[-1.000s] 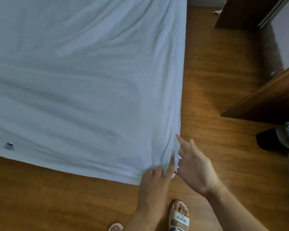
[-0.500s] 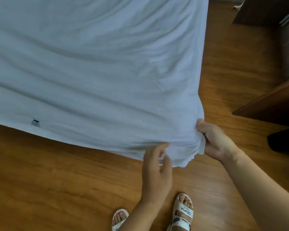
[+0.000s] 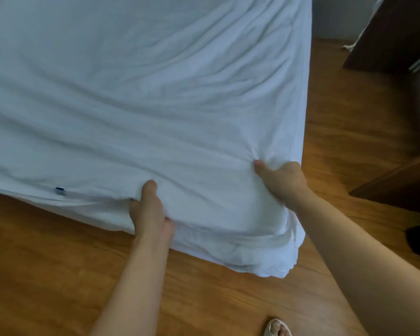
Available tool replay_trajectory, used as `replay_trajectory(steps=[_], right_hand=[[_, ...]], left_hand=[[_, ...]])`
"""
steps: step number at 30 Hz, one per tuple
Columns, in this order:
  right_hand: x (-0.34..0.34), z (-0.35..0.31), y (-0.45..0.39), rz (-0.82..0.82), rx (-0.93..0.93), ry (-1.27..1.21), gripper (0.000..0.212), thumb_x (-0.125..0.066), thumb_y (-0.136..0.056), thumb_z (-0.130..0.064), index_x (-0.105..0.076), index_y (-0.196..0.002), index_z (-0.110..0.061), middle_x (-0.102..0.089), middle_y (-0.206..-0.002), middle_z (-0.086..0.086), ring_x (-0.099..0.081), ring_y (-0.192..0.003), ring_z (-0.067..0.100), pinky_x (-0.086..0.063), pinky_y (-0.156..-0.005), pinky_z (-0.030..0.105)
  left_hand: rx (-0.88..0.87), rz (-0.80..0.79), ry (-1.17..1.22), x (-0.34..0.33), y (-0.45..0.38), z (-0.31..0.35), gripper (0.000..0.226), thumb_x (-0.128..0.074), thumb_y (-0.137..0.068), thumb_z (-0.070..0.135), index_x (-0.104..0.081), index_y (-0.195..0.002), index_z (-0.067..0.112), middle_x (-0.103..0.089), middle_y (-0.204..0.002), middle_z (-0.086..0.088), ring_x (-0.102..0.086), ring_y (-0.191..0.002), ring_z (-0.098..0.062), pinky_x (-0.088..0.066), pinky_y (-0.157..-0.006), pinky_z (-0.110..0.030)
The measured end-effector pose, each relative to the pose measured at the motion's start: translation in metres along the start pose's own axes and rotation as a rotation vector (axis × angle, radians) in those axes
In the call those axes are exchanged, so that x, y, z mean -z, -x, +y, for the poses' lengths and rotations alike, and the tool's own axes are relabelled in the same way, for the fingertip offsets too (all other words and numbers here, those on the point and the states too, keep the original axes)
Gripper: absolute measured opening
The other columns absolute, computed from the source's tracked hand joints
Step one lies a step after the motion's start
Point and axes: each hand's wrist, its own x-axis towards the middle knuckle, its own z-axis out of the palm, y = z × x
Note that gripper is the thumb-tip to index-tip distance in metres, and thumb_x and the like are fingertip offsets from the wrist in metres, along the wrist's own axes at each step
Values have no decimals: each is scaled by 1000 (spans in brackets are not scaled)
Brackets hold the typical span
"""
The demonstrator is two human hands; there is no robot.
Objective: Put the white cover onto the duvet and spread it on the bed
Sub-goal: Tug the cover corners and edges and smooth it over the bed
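Wood floor [image 3: 58,275] underfoot, bed's corner before us. Cover [image 3: 155,105] lies spread over the bed, corner bunched and hanging near the floor. Left hand [image 3: 149,209] grips a fold at the near edge, fingers curled under; right hand [image 3: 283,180] clutches cloth by the corner, thumb on top. Risk, we judge: uneven pulling drags the bunched corner onto the floor or skews the spread.
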Motion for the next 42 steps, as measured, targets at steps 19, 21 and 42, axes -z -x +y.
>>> replay_trajectory(steps=[19,21,42], right_hand=[[10,42,35,474,759,809,61,-42,-94,-50,-46,-143,-12,-50,-140,22,-47,-128,48,-45,-93,60],[-26,13,36,348,882,866,73,-48,-89,-62,-44,-151,-25,-39,-157,18,-33,-142,54,-32,-105,68],[-78,-49,82,77,500,1356,88,-1,-83,-79,-62,-127,-35,-68,-105,-2,-71,-88,22,-53,-77,42]], left_hand=[[-21,-19,-966,86,-31,-28,80,-69,-85,49,-44,-144,0,-40,-154,-19,-40,-139,-35,-40,-113,-52],[-632,141,-1234,60,-48,5,96,-70,-84,43,-23,-155,-1,-7,-165,-25,-4,-154,-37,-15,-123,-54],[-717,-714,-2022,92,-113,101,27,-67,-91,30,-61,-114,17,-61,-103,-12,-68,-88,-29,-49,-68,-40]])
